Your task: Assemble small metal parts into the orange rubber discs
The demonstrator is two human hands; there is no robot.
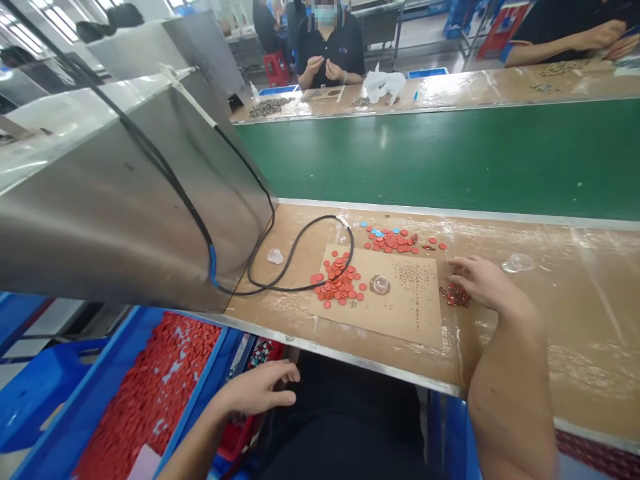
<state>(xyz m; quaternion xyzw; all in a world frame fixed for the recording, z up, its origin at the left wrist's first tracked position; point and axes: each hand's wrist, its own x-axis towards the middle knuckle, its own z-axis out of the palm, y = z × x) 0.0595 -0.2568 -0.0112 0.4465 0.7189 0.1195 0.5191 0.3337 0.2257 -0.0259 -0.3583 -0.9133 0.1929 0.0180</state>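
Observation:
My right hand (476, 281) is at the right edge of the cardboard sheet (380, 319), its fingers stretched over a small heap of shiny dark-red pieces (457, 296). The fingertips hide part of that heap. My left hand (261, 388) hovers in front of the table edge, above my lap, with thumb and fingers apart and nothing in it. Flat red discs (340, 283) lie heaped on the sheet's left side. Beside them sits a small clear round piece (380, 285). Tiny brownish bits (415, 275) are scattered and partly lined up on the sheet's right.
More red discs (393, 241), a few blue, lie behind the sheet. A black cable (295, 289) loops across the table from a metal housing (150, 187). A blue bin (145, 393) of red discs stands lower left. Beyond the green conveyor (425, 160) sits a masked person (330, 50).

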